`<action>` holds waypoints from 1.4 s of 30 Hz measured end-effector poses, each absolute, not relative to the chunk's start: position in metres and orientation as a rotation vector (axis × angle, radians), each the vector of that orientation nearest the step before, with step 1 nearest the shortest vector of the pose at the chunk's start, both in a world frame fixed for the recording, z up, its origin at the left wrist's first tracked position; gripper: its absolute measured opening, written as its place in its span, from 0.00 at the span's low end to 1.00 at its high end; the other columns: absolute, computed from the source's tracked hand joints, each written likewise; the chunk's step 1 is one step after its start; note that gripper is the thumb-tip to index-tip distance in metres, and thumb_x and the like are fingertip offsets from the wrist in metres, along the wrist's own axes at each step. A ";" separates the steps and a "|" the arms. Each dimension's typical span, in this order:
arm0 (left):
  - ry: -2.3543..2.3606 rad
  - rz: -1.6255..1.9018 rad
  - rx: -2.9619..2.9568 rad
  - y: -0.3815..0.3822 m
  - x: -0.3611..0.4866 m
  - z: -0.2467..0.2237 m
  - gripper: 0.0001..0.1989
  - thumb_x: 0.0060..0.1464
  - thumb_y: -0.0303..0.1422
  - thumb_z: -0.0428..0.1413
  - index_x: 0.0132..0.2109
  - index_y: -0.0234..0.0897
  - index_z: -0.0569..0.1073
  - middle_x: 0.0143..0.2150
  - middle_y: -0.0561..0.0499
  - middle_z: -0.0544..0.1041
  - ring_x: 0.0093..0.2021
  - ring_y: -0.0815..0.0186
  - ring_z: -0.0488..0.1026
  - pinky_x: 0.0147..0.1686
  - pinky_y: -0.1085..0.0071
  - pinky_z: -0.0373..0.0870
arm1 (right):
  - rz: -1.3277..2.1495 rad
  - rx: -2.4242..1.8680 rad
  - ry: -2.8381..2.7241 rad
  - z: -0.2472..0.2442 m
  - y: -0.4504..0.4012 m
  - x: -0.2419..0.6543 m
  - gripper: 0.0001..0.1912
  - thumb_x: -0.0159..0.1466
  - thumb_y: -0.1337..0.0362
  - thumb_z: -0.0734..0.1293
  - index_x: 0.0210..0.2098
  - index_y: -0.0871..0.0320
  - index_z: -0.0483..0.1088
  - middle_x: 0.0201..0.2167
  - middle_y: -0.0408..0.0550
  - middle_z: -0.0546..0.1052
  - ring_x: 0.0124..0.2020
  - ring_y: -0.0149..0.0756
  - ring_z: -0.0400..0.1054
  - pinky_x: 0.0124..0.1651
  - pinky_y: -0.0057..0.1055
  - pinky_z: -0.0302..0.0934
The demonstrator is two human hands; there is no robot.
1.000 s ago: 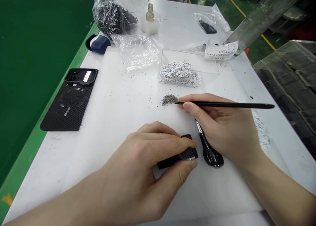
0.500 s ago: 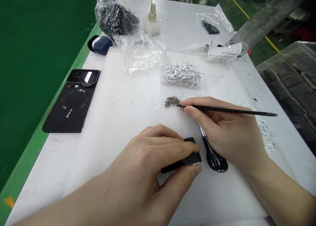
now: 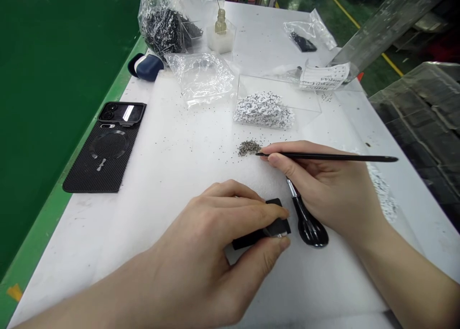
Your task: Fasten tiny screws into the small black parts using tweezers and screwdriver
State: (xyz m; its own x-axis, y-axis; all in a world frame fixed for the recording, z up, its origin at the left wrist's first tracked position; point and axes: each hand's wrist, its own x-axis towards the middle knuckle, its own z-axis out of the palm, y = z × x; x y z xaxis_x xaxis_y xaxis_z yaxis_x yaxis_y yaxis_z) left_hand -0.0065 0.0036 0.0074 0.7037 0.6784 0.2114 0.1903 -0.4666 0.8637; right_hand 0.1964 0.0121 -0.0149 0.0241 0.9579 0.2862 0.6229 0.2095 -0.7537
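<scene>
My left hand (image 3: 215, 242) is closed on a small black block-shaped part (image 3: 276, 227), thumb at the front edge and fingers over the top. Some of the part is hidden under the hand. In my right hand (image 3: 327, 190) is a slim pair of black tweezers (image 3: 362, 158), pinched near the tip and lying almost level. Their tip touches the right edge of a pile of tiny metal pieces (image 3: 247, 147), too small to name for sure. A driver with a glossy black bulb handle (image 3: 312, 227) lies between the hands, its shaft partly under my right hand.
White foam sheet (image 3: 143, 228) covers the table. Behind the pile stands a clear tray (image 3: 305, 101) of small white pieces. A black-cased phone (image 3: 108, 146) lies left. Further back are plastic bags (image 3: 204, 77), a small bottle (image 3: 220, 23) and a blue case (image 3: 147, 67).
The tweezers' back end has dipped slightly while their tip stays by the pile. Both hands hold the same things; the whole view has shifted a little.
</scene>
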 end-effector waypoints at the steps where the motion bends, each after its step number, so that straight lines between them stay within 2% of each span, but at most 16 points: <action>1: 0.662 0.684 2.013 0.004 -0.007 0.007 0.05 0.64 0.23 0.56 0.39 0.29 0.76 0.39 0.47 0.83 0.43 0.66 0.78 0.48 0.73 0.75 | 0.529 -1.500 -1.686 -0.014 0.012 0.196 0.07 0.66 0.67 0.71 0.42 0.51 0.81 0.40 0.34 0.85 0.42 0.22 0.79 0.48 0.13 0.71; 7: 0.641 0.686 2.006 0.004 -0.007 0.005 0.06 0.64 0.24 0.56 0.36 0.29 0.76 0.39 0.46 0.83 0.43 0.66 0.79 0.47 0.72 0.75 | 0.513 -1.516 -1.699 -0.015 0.012 0.196 0.08 0.66 0.67 0.72 0.43 0.50 0.81 0.40 0.34 0.85 0.41 0.21 0.79 0.47 0.13 0.71; 12: 0.657 0.688 2.013 0.003 -0.007 0.005 0.05 0.64 0.23 0.55 0.39 0.29 0.76 0.39 0.47 0.83 0.42 0.66 0.79 0.49 0.72 0.75 | 0.513 -1.520 -1.694 -0.015 0.013 0.195 0.07 0.66 0.67 0.72 0.42 0.50 0.81 0.40 0.33 0.85 0.42 0.22 0.79 0.48 0.14 0.71; 23: 0.640 0.706 1.988 0.005 -0.008 0.004 0.06 0.64 0.23 0.55 0.38 0.29 0.75 0.40 0.46 0.84 0.43 0.64 0.80 0.47 0.71 0.75 | 0.514 -1.551 -1.691 -0.014 0.013 0.194 0.07 0.66 0.67 0.72 0.42 0.50 0.81 0.40 0.34 0.85 0.41 0.24 0.79 0.45 0.16 0.72; 28: 0.639 0.712 1.994 0.003 -0.008 0.006 0.08 0.64 0.23 0.55 0.35 0.30 0.75 0.40 0.46 0.84 0.42 0.65 0.80 0.47 0.71 0.75 | 0.518 -1.555 -1.694 -0.014 0.013 0.195 0.07 0.66 0.65 0.72 0.41 0.49 0.82 0.40 0.37 0.85 0.41 0.30 0.80 0.45 0.23 0.74; 32: 0.643 0.717 2.007 0.002 -0.008 0.007 0.06 0.64 0.23 0.55 0.42 0.27 0.78 0.39 0.45 0.84 0.42 0.65 0.80 0.49 0.70 0.75 | 0.538 -1.527 -1.659 -0.013 0.013 0.198 0.07 0.66 0.63 0.72 0.42 0.48 0.82 0.39 0.40 0.85 0.40 0.35 0.80 0.45 0.32 0.76; 35: 0.656 0.733 2.011 0.002 -0.008 0.005 0.09 0.64 0.24 0.56 0.48 0.26 0.78 0.38 0.46 0.84 0.42 0.65 0.79 0.52 0.70 0.76 | 0.541 -1.487 -1.579 -0.002 0.008 0.203 0.05 0.66 0.63 0.72 0.39 0.47 0.82 0.37 0.40 0.85 0.38 0.37 0.80 0.42 0.35 0.76; 39: 0.678 0.816 1.990 0.001 -0.008 0.001 0.12 0.63 0.24 0.58 0.52 0.32 0.79 0.40 0.48 0.84 0.43 0.64 0.79 0.49 0.70 0.77 | 0.575 -1.342 -1.612 0.019 -0.010 0.214 0.06 0.65 0.65 0.72 0.36 0.46 0.81 0.36 0.41 0.85 0.36 0.40 0.81 0.36 0.35 0.76; 42: 0.677 0.834 1.966 0.000 -0.008 -0.001 0.13 0.62 0.25 0.59 0.52 0.36 0.80 0.42 0.49 0.85 0.43 0.64 0.78 0.47 0.69 0.79 | 0.777 -1.106 -1.714 0.028 -0.019 0.223 0.07 0.65 0.67 0.71 0.39 0.48 0.80 0.37 0.45 0.84 0.40 0.45 0.81 0.40 0.40 0.78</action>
